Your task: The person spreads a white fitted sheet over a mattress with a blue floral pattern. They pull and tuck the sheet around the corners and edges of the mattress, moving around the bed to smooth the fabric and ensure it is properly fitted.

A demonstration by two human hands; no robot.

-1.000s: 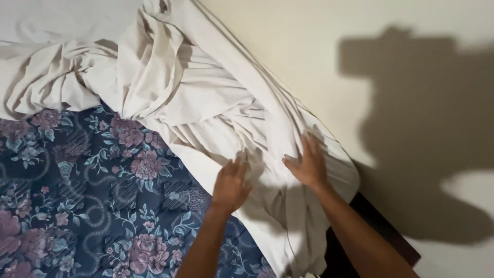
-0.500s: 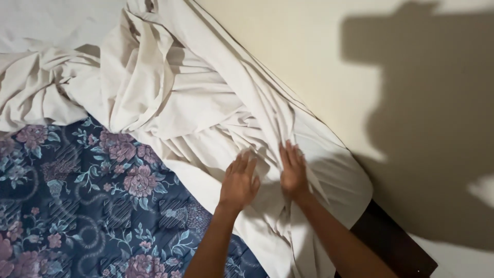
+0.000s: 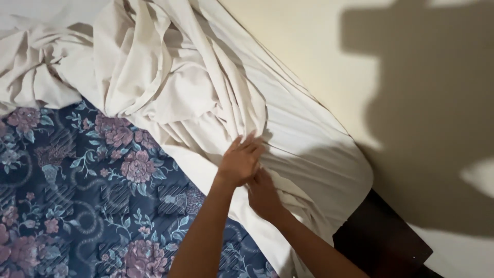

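The left hand (image 3: 241, 163) lies flat on the cream sheet (image 3: 206, 87), fingers stretched out and close together, pressing on the cloth rather than clutching it — an open grip, palm down. Just beneath it, partly covered by it, the right hand (image 3: 263, 194) rests on the same sheet; its fingers are tucked under the left hand and into the folds, so I cannot tell whether its grip has closed on the cloth or only presses it.

The sheet is pulled over the corner of the bed, smooth and taut toward the right edge, bunched into thick crumpled folds toward the top left. Where it ends, the mattress (image 3: 87, 201) shows bare — dark blue with pink flowers and pale leaves.

At the lower right a dark bed frame (image 3: 383, 234) juts out below the covered corner. Behind it stands a pale wall (image 3: 319, 46), with the person's large shadow (image 3: 427, 103) cast across it.
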